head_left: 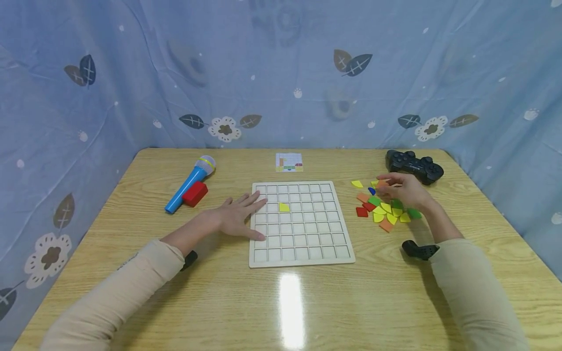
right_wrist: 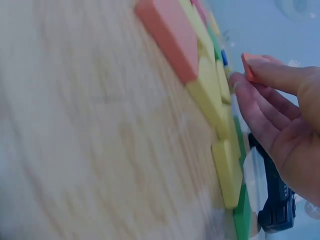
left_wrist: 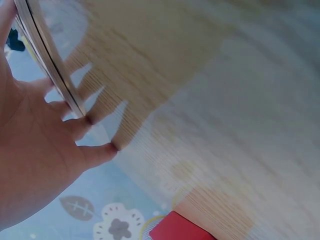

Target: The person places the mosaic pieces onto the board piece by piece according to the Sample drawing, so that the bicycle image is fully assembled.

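Note:
My left hand [head_left: 233, 215] rests with spread fingers on the left edge of a white gridded board [head_left: 301, 228]. One yellow quarter-circle tile [head_left: 284, 207] lies in a cell near the board's upper left. To the right of the board, my right hand [head_left: 407, 190] pinches an orange tile [right_wrist: 250, 66] between thumb and fingers, above a loose pile. Yellow tiles [head_left: 391, 218], a green tile [head_left: 374, 200], red tiles [head_left: 362, 212] and another orange tile [head_left: 386, 224] lie in that pile. Part of the pile is hidden under the right hand.
A small printed pattern card [head_left: 289, 162] lies behind the board. At the back right is a black game controller [head_left: 414, 165]. A toy microphone [head_left: 188, 187] and a red block [head_left: 195, 194] lie on the left of the wooden table [head_left: 219, 302]. Patterned blue cloth surrounds the table.

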Demonstrator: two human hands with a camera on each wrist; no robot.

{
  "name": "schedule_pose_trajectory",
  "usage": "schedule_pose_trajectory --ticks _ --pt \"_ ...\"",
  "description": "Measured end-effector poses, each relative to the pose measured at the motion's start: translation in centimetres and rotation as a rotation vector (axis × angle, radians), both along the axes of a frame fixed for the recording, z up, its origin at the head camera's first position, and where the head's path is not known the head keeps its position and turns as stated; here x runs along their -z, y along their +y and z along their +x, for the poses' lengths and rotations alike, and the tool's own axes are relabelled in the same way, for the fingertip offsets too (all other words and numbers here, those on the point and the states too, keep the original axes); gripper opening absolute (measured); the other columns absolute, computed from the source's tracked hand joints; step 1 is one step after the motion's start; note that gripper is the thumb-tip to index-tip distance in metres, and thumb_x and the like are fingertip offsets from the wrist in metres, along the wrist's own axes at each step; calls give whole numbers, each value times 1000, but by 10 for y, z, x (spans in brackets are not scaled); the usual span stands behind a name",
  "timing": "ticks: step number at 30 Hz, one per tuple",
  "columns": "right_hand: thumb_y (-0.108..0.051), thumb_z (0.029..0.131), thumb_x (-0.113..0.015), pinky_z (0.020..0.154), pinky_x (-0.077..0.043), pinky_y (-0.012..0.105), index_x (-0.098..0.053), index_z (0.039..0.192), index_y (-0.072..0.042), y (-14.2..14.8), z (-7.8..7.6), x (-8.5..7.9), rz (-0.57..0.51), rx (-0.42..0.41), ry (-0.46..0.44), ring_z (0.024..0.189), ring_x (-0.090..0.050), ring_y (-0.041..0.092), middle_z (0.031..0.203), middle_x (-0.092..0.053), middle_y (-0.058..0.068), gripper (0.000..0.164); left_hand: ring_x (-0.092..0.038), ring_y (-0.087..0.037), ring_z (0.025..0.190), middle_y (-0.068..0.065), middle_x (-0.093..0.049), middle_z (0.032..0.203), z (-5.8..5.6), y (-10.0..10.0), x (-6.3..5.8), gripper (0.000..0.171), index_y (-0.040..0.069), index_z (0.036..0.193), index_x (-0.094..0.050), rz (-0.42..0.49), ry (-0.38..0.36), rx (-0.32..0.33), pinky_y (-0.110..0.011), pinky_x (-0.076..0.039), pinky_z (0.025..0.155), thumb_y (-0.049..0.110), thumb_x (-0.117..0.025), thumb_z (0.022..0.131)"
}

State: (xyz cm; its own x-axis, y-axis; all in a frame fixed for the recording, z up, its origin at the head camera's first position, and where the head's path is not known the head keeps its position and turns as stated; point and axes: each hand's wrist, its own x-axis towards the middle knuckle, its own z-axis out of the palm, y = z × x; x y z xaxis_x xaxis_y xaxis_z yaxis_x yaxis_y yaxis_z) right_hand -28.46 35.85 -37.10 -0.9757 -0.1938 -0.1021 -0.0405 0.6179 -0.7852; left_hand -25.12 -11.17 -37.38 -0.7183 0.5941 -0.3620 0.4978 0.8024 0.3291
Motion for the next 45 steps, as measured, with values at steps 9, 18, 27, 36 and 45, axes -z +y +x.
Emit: schedule_pose_trajectory --ticks 9,18,27,36,45 --pt "-22 95 -61 79 -53 28 -44 135 7 -25 4 -6 -144 14 -43 91 -64 12 112 -61 15 52 6 -30 143 -4 8 159 0 0 0 103 24 155 -4 -6 6 8 -61 -1 108 71 -56 80" --pt "-21 94 -63 76 -52 28 -48 134 6 -72 8 -7 -295 48 -136 82 -63 14 102 -66 4 51 5 -32 143 -6 7 159 1 -1 -1 103 22 155 -5 7 8 13 -62 -1 108 70 -57 80" --pt "-20 92 -66 83 -51 30 -55 127 3 -122 13 -4 -331 42 -179 92 -65 14 103 -67 3 43 6 -31 143 -5 7 159 0 0 1 103 23 155 -5 4 4 3 -61 0 108 71 -56 80" --pt "-8 93 -62 78 -54 31 -54 129 4 -159 16 -3 -393 5 -238 87 -68 19 97 -69 6 39 7 -30 143 -5 8 159 1 0 0 103 24 155 -4 -4 10 5 -60 0 109 72 -55 80" --pt "-2 92 -62 82 -53 33 -58 125 3 -194 18 3 -406 -47 -290 91 -66 20 110 -64 17 33 6 -30 143 -5 8 159 1 2 1 103 24 155 -4 -20 9 0 -60 -1 109 71 -56 79"
